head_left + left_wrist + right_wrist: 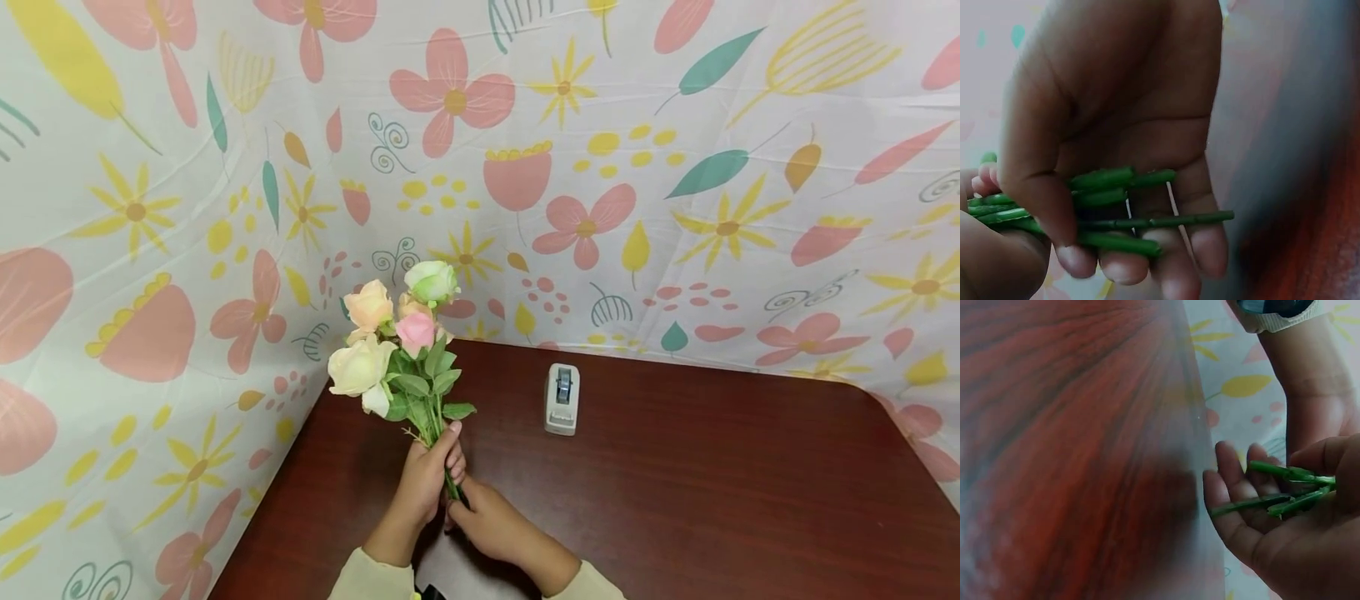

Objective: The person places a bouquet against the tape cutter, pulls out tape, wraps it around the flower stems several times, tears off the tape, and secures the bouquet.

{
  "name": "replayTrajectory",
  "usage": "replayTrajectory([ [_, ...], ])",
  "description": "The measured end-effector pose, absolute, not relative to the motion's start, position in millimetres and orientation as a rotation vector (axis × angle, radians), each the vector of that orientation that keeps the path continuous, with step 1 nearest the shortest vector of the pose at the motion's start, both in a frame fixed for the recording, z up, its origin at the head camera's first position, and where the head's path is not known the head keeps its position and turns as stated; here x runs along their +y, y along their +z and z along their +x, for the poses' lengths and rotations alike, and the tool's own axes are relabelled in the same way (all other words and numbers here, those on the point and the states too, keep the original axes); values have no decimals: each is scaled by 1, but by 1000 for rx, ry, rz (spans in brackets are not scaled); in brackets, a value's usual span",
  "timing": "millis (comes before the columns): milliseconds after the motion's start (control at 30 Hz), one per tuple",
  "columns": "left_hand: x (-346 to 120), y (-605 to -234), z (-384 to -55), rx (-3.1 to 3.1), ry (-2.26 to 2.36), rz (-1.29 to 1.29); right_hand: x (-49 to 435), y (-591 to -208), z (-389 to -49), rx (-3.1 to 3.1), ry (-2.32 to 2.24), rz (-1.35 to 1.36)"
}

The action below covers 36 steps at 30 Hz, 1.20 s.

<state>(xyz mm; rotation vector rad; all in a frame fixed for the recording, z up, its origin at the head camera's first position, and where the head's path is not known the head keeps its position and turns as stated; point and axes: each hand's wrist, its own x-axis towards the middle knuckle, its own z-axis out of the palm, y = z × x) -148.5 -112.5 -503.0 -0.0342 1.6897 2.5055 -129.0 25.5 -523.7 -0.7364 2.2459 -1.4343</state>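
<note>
A hand could pass over the brown tabletop (720, 467) between the bouquet (416, 336) and the white tape dispenser (562, 400), or to the dispenser's right. Flower-printed fabric (645, 92) walls off the back and left, with the left hand (431, 471) and right hand (491, 518) barring the way at the stems (1100, 180).

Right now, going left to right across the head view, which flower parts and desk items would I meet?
Cream rose → pink rose → rightmost green leaf → white tape dispenser.
</note>
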Motion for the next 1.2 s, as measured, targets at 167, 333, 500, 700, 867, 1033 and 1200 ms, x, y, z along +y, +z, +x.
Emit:
replayTrajectory([
  [167,-110,-499,-151,1661,2514,-30,31,-525,-129,2188,-1483,-750],
  [333,-106,-496,-157,1698,2537,22,37,-524,-130,2199,-1511,-754],
  [500,-101,-490,-160,1687,2559,68,42,-526,-134,2204,-1527,-747],
  [700,-91,-486,-160,1675,2566,80,45,-534,-140,2214,-1558,-694],
  [867,-86,-484,-160,1697,2611,66,46,-536,-143,2181,-1608,-594],
  [1033,-87,-480,-165,1714,2669,77,52,-538,-149,2157,-1630,-569],
  [1200,-90,-476,-172,1600,2733,118,64,-535,-155,2041,-1669,-622],
])
